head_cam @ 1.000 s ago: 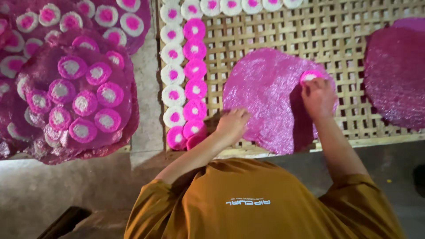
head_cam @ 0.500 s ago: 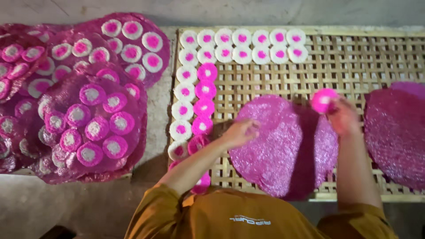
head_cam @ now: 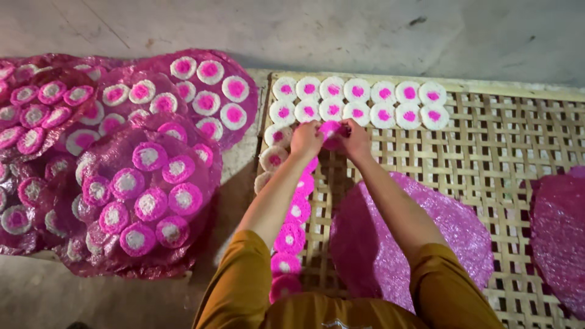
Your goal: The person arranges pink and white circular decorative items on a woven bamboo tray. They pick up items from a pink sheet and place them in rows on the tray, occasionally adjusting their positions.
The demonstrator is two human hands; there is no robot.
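Observation:
Both my hands meet over a woven bamboo rack [head_cam: 487, 140]. My left hand [head_cam: 306, 139] and my right hand [head_cam: 355, 137] pinch one small round pink cake [head_cam: 331, 131] between them, just below two rows of white cakes with pink centres [head_cam: 359, 102]. A column of pink-rimmed cakes [head_cam: 292, 231] runs down the rack under my left forearm, beside a column of white ones at the rack's left edge. A large flat pink disc [head_cam: 457, 237] lies on the rack under my right arm.
To the left, on the concrete floor [head_cam: 426, 30], lie overlapping large pink discs loaded with several small cakes [head_cam: 152, 189]. Another pink disc [head_cam: 560, 237] lies at the rack's right edge. My orange sleeves fill the bottom.
My right hand lifted a pink cake off the big disc and carried it up and left. My left hand left the disc's edge and joined it at the top rows. The view shifted down.

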